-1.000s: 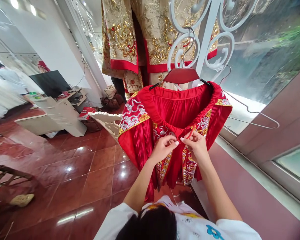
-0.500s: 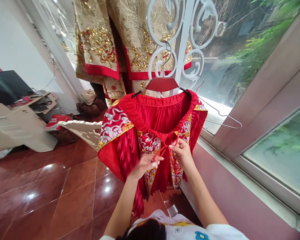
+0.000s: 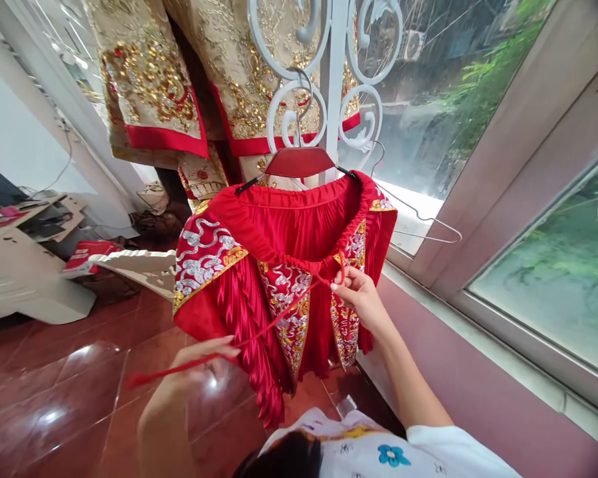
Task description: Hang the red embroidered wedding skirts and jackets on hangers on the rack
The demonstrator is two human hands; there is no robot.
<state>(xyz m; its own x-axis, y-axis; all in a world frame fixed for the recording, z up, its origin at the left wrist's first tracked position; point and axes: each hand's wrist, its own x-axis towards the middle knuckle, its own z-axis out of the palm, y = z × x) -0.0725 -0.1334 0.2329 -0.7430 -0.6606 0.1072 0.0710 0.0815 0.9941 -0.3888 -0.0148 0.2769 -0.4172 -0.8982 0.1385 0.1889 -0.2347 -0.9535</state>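
A red skirt (image 3: 249, 292) with silver and gold embroidered panels hangs from a red hanger (image 3: 301, 161). A red drawstring (image 3: 284, 312) comes out of the front of its gathered waistband. My right hand (image 3: 361, 295) is at the waistband front, thumb and fingers pinched on a loop of that string. Out to the left, my left hand (image 3: 199, 362) has the other stretch of string between its fingers. The string runs taut from the waist to this hand, and its loose end sticks out past it. Motion blurs the left hand and the string's end.
A white scrollwork metal rack (image 3: 333, 86) holds the hanger, with gold-sequinned garments (image 3: 149, 86) behind. To the right, a bare wire hanger (image 3: 418, 222) hangs by the window frame (image 3: 458, 226). A cream desk (image 3: 30, 265) stands at the left on red floor tiles (image 3: 70, 398).
My left hand has moved from the waistband out to the left, drawing the string long. My right hand stays pinched at the waist. The view has shifted slightly right.
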